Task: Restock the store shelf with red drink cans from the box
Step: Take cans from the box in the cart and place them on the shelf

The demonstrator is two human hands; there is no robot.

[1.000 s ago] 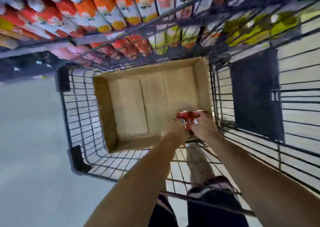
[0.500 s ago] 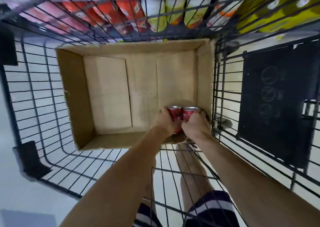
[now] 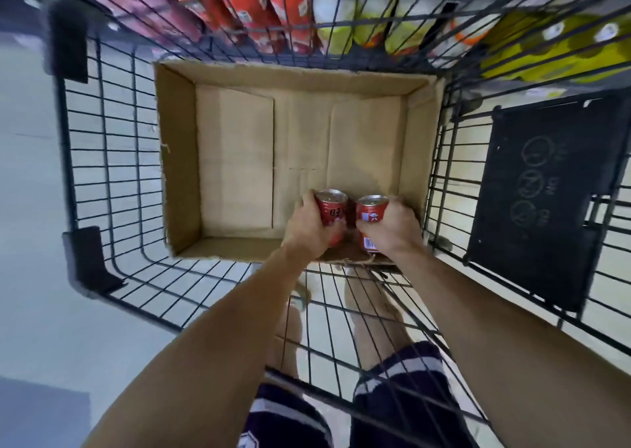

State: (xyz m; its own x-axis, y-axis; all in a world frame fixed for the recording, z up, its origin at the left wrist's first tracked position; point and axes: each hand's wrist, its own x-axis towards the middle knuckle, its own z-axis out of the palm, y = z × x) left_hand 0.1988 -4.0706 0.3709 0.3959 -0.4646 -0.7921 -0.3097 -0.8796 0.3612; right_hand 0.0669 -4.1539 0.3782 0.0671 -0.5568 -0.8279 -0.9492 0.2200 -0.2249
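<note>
An open cardboard box [image 3: 235, 161] lies in a black wire shopping cart [image 3: 102, 161]. Two red drink cans stand upright in the box's near right corner. My left hand [image 3: 307, 227] is wrapped around the left red can [image 3: 332, 208]. My right hand [image 3: 389, 229] grips the right red can [image 3: 372, 210]. The two cans sit side by side, almost touching. No other cans show in the box. The store shelf [image 3: 307, 10] with packaged drinks runs across the top, behind the cart wires.
A black plastic flap [image 3: 532, 202] hangs on the cart's right side. Pale floor [image 3: 30, 208] lies to the left. My legs and dark striped shorts [image 3: 392, 389] show below through the cart's wire end.
The view has tilted down and closed in on the box. Both hands have kept their hold on the two cans, which now stand a little more apart and clearer of the box's corner.
</note>
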